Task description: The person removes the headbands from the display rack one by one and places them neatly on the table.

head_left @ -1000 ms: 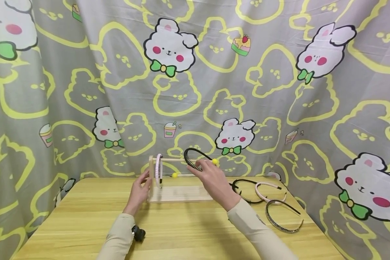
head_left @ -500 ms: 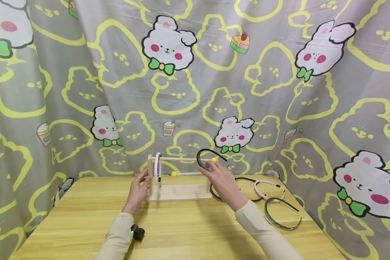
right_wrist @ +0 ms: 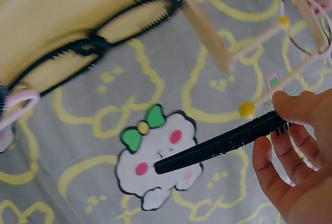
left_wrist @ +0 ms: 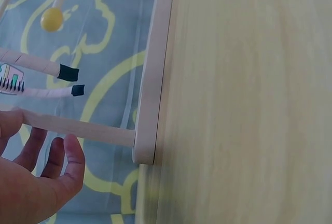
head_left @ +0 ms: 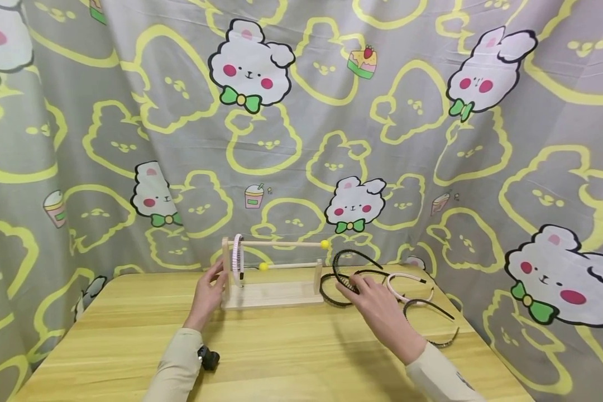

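Observation:
My left hand (head_left: 207, 296) grips the left upright post (left_wrist: 78, 127) of a wooden rack (head_left: 281, 293), thumb on one side and fingers on the other. A pink ribbed headband (head_left: 235, 259) hangs on the rack's upper dowel (head_left: 286, 243), near that post. To the right of the rack, my right hand (head_left: 382, 312) pinches a black toothed headband (right_wrist: 218, 146) between thumb and fingers. This headband is raised, its arc pointing up, and overlaps other headbands behind it in the head view.
Several headbands lie on the table's right side: black ones (head_left: 324, 293) by the rack, a pink one (head_left: 390, 286), and a dark one (head_left: 434, 309) nearer me. Yellow balls (head_left: 324, 244) cap the dowels. A patterned curtain (head_left: 301, 151) hangs behind the table.
My right hand has carried the black headband rightward past the upper dowel's yellow end, then down toward the other headbands. The left hand stays at the post.

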The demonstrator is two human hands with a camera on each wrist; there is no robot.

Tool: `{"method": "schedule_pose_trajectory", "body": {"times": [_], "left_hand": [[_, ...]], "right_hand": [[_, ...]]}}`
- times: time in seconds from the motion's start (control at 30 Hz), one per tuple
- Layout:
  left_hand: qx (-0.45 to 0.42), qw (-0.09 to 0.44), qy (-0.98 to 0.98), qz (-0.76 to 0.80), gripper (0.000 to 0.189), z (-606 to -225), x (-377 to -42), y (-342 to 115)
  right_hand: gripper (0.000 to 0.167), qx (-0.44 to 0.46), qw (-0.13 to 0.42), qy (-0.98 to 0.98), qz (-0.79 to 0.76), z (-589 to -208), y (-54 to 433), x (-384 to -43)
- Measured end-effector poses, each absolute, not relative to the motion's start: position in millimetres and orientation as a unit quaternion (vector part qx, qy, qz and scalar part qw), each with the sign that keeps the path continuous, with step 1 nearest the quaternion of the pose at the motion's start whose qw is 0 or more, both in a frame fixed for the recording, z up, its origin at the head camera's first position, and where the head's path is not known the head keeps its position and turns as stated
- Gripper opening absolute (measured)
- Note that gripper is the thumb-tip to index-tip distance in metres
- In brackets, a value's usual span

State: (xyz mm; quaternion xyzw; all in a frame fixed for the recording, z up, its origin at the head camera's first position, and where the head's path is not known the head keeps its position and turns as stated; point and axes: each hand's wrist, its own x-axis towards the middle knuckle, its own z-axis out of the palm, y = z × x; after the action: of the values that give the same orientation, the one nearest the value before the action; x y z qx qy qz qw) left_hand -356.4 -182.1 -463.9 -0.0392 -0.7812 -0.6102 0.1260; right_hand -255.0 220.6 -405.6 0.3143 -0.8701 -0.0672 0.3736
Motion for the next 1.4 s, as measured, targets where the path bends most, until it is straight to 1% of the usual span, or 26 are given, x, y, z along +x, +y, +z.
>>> {"method": "schedule_pose_trajectory", "body": {"times": [0.07,0.17,0.33,0.4,0.57,0.67,0.83,1.03,1.2,1.27,1.4], "left_hand": [[-0.039,0.125,-0.783,-0.608,0.05,-463,-356,-182],[-0.04,0.126,-0.785,-0.605,0.049,-463,-356,-182],[-0.039,0.128,-0.784,-0.607,0.049,-464,-356,-181],[-0.038,0.129,-0.781,-0.611,0.049,-464,-357,-181],[-0.041,0.129,-0.78,-0.611,0.049,-464,-357,-182],[-0.039,0.126,-0.781,-0.611,0.049,-464,-357,-182],[-0.035,0.119,-0.777,-0.617,0.049,-464,-357,-182],[-0.041,0.119,-0.773,-0.622,0.049,-464,-358,-182],[-0.039,0.118,-0.774,-0.621,0.049,-465,-358,-182],[-0.037,0.116,-0.774,-0.621,0.05,-465,-358,-182],[-0.036,0.114,-0.774,-0.621,0.05,-466,-357,-182]], "right_hand": [[0.065,0.322,0.361,-0.872,-0.073,-415,229,-249],[0.067,0.328,0.341,-0.876,-0.089,-427,240,-241],[0.078,0.333,0.323,-0.879,-0.108,-446,256,-234],[0.079,0.337,0.321,-0.878,-0.108,-453,262,-233],[0.071,0.351,0.323,-0.872,-0.106,-466,269,-234],[0.069,0.356,0.324,-0.869,-0.112,-471,270,-235],[0.069,0.35,0.307,-0.877,-0.118,-477,269,-235],[0.059,0.345,0.293,-0.887,-0.092,-485,271,-233],[0.061,0.343,0.281,-0.894,-0.068,-490,275,-232],[0.057,0.341,0.276,-0.897,-0.059,-492,276,-232],[0.044,0.335,0.263,-0.904,-0.035,-496,278,-232]]}}
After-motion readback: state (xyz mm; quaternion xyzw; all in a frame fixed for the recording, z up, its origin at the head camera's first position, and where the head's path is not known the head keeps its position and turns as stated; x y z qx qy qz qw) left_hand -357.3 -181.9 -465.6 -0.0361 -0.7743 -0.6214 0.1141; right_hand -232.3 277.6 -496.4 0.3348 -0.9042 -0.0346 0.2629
